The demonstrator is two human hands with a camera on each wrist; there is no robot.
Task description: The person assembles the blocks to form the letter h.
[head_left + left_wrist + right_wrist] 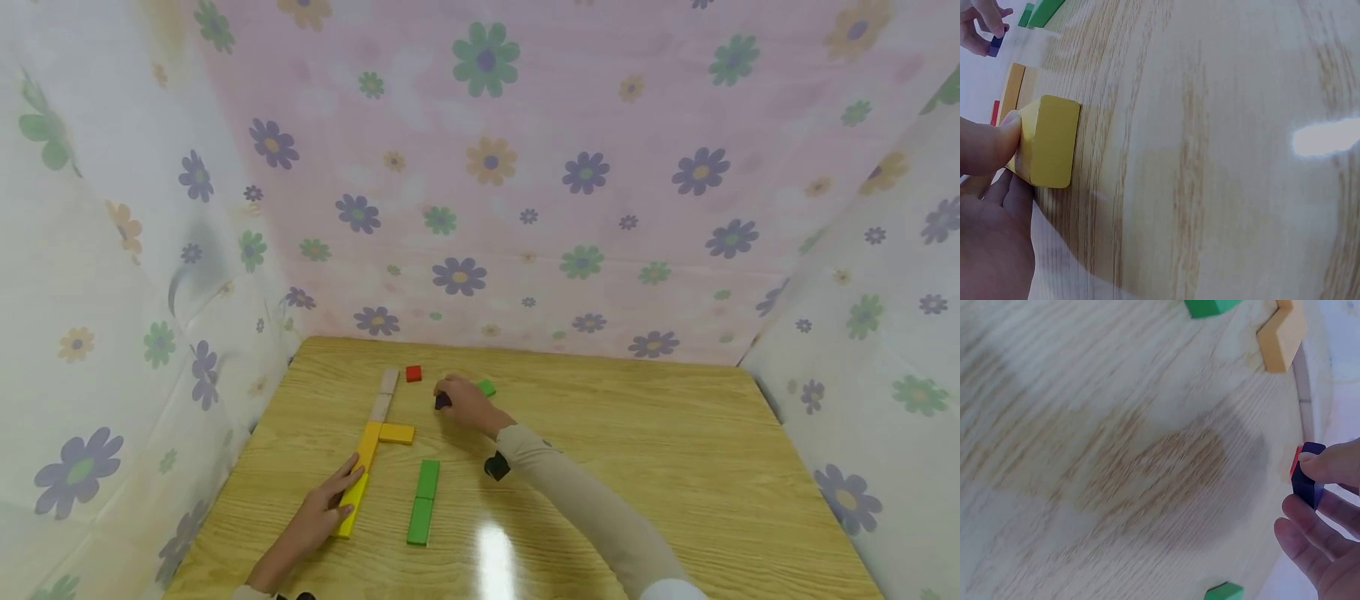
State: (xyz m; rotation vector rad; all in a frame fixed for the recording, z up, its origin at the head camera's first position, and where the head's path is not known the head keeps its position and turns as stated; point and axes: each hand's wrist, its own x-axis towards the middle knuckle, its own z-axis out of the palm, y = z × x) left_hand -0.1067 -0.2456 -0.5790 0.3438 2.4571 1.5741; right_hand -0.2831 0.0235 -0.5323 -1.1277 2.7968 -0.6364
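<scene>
My left hand point(318, 512) grips the sides of a yellow block point(1055, 142), thumb on one side and fingers on the other. This block forms the near end of a row, with an orange block point(368, 443) and pale wooden blocks point(384, 397) beyond it. Between thumb and fingertips, my right hand point(468, 404) pinches a small dark blue block point(1308, 477) at the back of the table. A red block point(414, 373) lies left of that hand, and a green block point(487, 387) is just behind it, partly hidden.
A shorter orange block point(397, 433) juts rightward from the row. Two green blocks point(423, 500) lie end to end right of the yellow one. The wooden table point(675, 467) is enclosed by flowered cloth point(525, 208) at the back and sides.
</scene>
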